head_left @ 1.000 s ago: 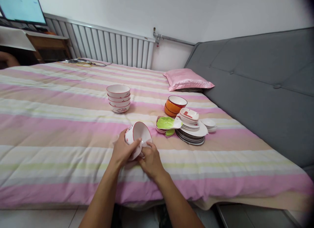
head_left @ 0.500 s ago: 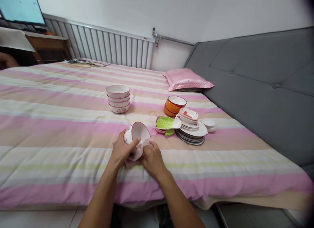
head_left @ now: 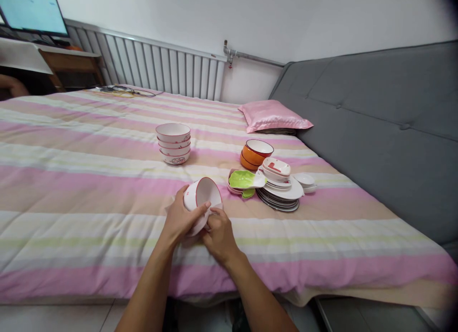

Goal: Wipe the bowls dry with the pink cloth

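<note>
White, red-rimmed bowl (head_left: 202, 196)

A home bedroom: a wide bed (head_left: 89, 179) under a pink, green and cream striped quilt, a pink pillow (head_left: 274, 115) by the padded grey headboard (head_left: 375, 127), a white radiator (head_left: 157, 69) along the wall, a screen (head_left: 32, 10) on a desk (head_left: 67, 60) in the corner.

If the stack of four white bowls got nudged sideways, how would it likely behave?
The stack of white bowls sits on a soft striped bedspread, so it would probably wobble or tip. The bowls look ceramic and glossy, so likely stiff, slippery and breakable.
</note>
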`<state>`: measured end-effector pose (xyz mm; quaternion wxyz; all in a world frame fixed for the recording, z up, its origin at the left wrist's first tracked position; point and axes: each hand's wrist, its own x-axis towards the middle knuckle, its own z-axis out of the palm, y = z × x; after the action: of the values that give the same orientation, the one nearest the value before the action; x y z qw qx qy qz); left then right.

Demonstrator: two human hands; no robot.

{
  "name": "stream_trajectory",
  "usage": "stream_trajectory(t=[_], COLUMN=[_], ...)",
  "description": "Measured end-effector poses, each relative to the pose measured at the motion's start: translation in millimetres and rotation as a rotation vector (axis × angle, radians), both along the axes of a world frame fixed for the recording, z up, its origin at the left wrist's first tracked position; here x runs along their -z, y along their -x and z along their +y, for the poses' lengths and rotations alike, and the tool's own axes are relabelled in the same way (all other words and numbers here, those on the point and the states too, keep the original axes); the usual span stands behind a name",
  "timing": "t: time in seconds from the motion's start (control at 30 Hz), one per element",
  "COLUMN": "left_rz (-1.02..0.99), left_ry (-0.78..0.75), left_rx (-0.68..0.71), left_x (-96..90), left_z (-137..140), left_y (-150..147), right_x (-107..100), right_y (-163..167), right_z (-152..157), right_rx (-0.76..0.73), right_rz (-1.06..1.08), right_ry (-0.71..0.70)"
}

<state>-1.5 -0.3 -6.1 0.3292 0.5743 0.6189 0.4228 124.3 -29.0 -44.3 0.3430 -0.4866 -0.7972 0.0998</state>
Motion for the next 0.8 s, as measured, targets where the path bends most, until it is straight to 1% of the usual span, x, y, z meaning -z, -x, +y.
stream_trajectory(t=[0.23,0.47,0.63,0.8], left_rz=[-0.023,-0.021,-0.013,0.003], left_ry=[0.022,0.024,0.023,-0.001], left_rx=[-0.005,0.002,0.006,0.017], left_x=[2.4,3.7,2.7,1.8], left_z=[1.3,3.2,2.4,1.3], left_y=[1.1,2.6,2.6,2.6], right_x=[-1.6,-2.3,-2.7,-3.4], right_y=[-4.2,-9.5,-9.8,-8.2], right_z=[0.2,1.7,1.1,-0.1], right_rx=[0.007,0.034,0.035,0.012], right_rz=[-0.072,-0.151,-0.13,-0.05], right_ry=[0.065,0.06,0.062,0.012])
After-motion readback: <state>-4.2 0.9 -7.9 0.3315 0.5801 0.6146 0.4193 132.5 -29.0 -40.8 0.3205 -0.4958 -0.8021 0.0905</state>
